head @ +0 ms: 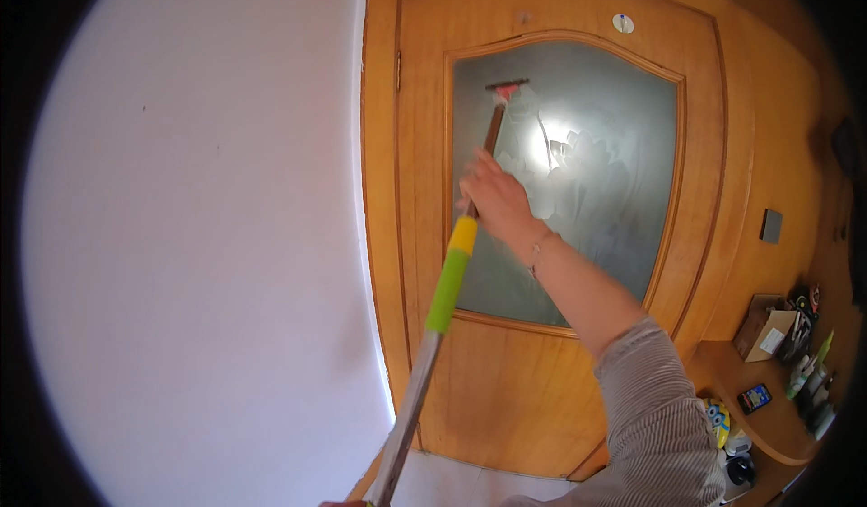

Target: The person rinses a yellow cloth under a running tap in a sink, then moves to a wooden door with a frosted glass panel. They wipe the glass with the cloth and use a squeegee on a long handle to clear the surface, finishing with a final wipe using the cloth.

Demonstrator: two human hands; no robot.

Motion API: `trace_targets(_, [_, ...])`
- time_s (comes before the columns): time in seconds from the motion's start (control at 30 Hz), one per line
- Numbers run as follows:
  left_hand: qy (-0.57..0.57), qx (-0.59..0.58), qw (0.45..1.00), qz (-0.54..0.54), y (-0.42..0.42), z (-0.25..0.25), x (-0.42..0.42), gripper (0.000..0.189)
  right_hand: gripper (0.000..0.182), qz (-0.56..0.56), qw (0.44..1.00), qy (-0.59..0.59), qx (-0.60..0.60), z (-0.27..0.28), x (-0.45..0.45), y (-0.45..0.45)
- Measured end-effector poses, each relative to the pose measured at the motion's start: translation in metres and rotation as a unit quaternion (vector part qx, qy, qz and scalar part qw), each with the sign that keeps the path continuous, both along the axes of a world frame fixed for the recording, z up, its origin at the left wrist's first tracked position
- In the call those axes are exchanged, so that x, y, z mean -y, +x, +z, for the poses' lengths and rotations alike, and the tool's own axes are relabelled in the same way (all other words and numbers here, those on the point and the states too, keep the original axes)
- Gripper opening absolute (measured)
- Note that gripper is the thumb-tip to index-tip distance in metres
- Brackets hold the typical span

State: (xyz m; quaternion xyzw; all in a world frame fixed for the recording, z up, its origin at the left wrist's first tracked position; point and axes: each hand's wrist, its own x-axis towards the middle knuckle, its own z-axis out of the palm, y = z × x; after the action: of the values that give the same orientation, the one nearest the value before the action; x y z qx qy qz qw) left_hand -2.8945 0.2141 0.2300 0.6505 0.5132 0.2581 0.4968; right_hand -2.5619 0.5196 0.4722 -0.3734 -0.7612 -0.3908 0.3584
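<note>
My right hand [498, 192] is wrapped around the upper shaft of a long-handled squeegee [443, 294], just above its yellow and green grip. At the bottom edge only a sliver of my left hand [344, 504] shows, closed around the lower metal pole. The pole slants up and to the right. Its dark blade with a red mount [506, 90] is at the upper left of a frosted glass panel [609, 250] etched with lotus flowers. A bright glare lies on the glass near the middle. The panel is set in a wooden door [501, 385].
A white wall [203, 236] runs along the left. At the right, a wooden shelf [725, 365] bears a cardboard box [764, 331], a phone [754, 398] and several bottles. A yellow cartoon-faced object [716, 422] sits below it. A round hook [623, 23] is fixed high on the door.
</note>
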Motion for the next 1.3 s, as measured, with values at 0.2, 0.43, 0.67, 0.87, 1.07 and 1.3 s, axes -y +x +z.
trace_targets(0.2, [0.052, 0.046, 0.997, -0.019, -0.004, -0.016, -0.004, 0.024, 0.027, 0.039, 0.998, 0.004, -0.058, -0.013, -0.048, 0.003])
trace_targets(0.43, [0.057, 0.021, 0.998, 0.010, -0.003, -0.008, -0.013, 0.019, 0.024, -0.054, 0.997, 0.044, 0.027, 0.011, -0.027, -0.022])
trace_targets(0.67, [0.047, -0.028, 0.998, -0.006, -0.017, -0.023, 0.009, 0.022, 0.020, 0.000, 0.997, 0.074, 0.028, -0.027, -0.023, -0.026])
trace_targets(0.87, [0.059, 0.004, 0.998, 0.001, -0.013, -0.002, -0.018, 0.019, 0.020, -0.035, 0.998, 0.043, 0.028, 0.012, -0.032, -0.036])
trace_targets(1.07, [0.037, -0.111, 0.993, 0.025, -0.021, -0.098, 0.003, 0.026, 0.017, 0.006, 1.000, 0.022, 0.010, -0.109, -0.033, -0.029])
trace_targets(1.3, [-0.045, -0.111, 0.993, 0.016, -0.051, -0.205, 0.033, 0.033, 0.017, -0.001, 0.996, -0.082, 0.026, -0.205, 0.014, -0.035])
